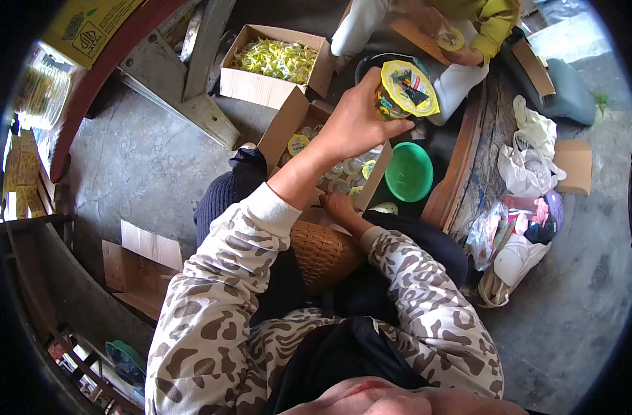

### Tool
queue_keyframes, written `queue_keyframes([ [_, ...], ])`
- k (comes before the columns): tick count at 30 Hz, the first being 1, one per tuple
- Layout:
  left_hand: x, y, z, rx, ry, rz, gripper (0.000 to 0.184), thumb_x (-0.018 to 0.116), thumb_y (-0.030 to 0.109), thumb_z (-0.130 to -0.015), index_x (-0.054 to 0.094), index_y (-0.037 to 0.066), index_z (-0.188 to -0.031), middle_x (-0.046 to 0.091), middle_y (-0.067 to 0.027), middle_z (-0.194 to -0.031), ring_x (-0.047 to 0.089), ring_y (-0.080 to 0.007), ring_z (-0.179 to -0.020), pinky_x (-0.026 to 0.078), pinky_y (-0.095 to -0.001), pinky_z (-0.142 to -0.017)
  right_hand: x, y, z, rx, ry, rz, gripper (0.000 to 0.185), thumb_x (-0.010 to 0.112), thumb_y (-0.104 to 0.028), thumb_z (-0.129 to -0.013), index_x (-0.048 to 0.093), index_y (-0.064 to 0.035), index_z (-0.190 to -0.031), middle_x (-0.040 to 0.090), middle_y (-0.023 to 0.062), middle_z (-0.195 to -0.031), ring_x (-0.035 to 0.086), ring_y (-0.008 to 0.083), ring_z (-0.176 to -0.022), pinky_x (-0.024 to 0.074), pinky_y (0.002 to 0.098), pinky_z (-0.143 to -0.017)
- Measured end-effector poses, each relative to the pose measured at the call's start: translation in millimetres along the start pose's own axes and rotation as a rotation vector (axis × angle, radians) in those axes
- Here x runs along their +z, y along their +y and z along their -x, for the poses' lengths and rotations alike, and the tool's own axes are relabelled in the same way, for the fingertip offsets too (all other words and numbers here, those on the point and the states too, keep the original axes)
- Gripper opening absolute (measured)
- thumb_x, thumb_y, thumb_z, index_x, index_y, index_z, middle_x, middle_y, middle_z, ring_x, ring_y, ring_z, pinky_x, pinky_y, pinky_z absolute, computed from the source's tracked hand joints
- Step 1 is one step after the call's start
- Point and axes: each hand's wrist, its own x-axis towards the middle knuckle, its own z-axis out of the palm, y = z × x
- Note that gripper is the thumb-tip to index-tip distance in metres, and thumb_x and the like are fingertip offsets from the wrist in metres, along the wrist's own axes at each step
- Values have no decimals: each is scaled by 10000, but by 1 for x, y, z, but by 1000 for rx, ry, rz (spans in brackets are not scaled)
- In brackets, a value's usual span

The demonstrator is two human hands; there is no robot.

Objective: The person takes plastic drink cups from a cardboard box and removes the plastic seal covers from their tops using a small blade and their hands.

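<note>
My left hand point(357, 114) is closed around a plastic cup with a yellow printed lid point(409, 88), held tilted with the lid facing up and right. Beneath that arm stands an open cardboard box point(283, 124) with several clear cups point(338, 185) inside, some with yellow lids. At the box's near edge is my right hand point(341, 207), its fingers partly hidden, so its grip is unclear. A brown woven basket point(326, 256) sits between my legs, just below that hand. Right of the box is a green plastic bowl point(409, 173); a dark bucket point(368, 62) shows behind the held cup.
A box of yellow-and-white strips point(274, 61) stands at the upper left. Across from me, a person in a yellow-green sleeve point(499, 24) holds a yellow-lidded cup point(452, 39). Bags point(530, 166) lie at right beyond a wooden beam point(461, 162). An open carton point(140, 266) sits at left.
</note>
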Motion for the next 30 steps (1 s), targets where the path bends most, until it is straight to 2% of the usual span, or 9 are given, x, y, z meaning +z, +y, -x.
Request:
queue_keyframes([
  [2, -2, 2, -1, -44, -89, -18, 710, 840, 123, -762, 460, -37, -1340, 622, -144, -1245, 597, -185, -1162, 457, -339, -1030, 8, -1, 0, 16, 25, -5, 187, 512, -152, -933, 662, -61, -999, 657, 197, -999, 694, 354, -919, 570, 440, -724],
  [10, 4, -1, -4, -84, -56, -19, 758, 822, 91, -744, 397, -18, -1363, 597, -160, -1261, 583, -210, -1183, 444, -359, -1050, 25, 15, -1, 80, 1, -50, 226, 491, -144, -948, 649, -53, -1082, 648, 211, -1039, 697, 372, -889, 577, 457, -718],
  [12, 4, -2, -5, -75, -89, -40, 759, 825, 88, -759, 387, -16, -1370, 582, -154, -1282, 571, -197, -1195, 442, -356, -1052, 30, 15, 2, 68, 164, -126, 120, 528, -124, -900, 615, -52, -942, 624, 189, -948, 682, 374, -832, 562, 468, -672],
  [15, 8, -7, -5, -88, -125, 45, 696, 823, 120, -806, 413, -21, -1351, 599, -128, -1267, 576, -176, -1181, 451, -351, -1044, 22, 16, -4, 88, 136, -122, 157, 528, -126, -913, 643, -56, -993, 620, 169, -1001, 662, 374, -907, 552, 474, -758],
  [22, 4, -1, -4, -123, -134, 129, 643, 858, 173, -756, 505, -30, -1253, 666, -147, -1178, 630, -194, -1110, 485, -332, -975, -91, 9, 3, 107, 298, -321, 267, 718, -183, -807, 678, -60, -1040, 619, 165, -1058, 636, 366, -991, 523, 471, -854],
  [24, 4, 2, -4, -119, -122, 169, 625, 864, 137, -731, 518, -29, -1224, 679, -137, -1130, 639, -174, -1061, 501, -328, -938, -134, 20, 12, 37, 392, -403, 264, 700, -215, -847, 678, -39, -1042, 627, 169, -1057, 638, 364, -999, 517, 459, -867],
  [27, -3, 5, -4, -80, -155, 14, 620, 872, 115, -735, 518, -5, -1229, 654, -92, -1136, 619, -135, -1040, 499, -314, -949, -212, 33, 38, -35, 447, -454, 270, 693, -242, -865, 690, -24, -1025, 649, 167, -1018, 655, 346, -968, 522, 457, -844],
  [29, -9, 4, -6, -65, -157, -47, 619, 875, 121, -729, 520, 0, -1221, 655, -92, -1125, 621, -135, -1043, 501, -314, -945, -248, 40, 58, 148, 442, -561, 235, 706, -203, -866, 704, -22, -1015, 668, 157, -975, 680, 310, -908, 534, 428, -800],
  [30, -10, 3, -5, -63, -164, -109, 619, 878, 127, -723, 523, 4, -1214, 656, -92, -1115, 622, -136, -1047, 503, -314, -940, -250, 43, 67, 154, 665, -660, 209, 725, -146, -859, 713, -26, -1029, 673, 144, -961, 693, 291, -848, 542, 384, -759],
])
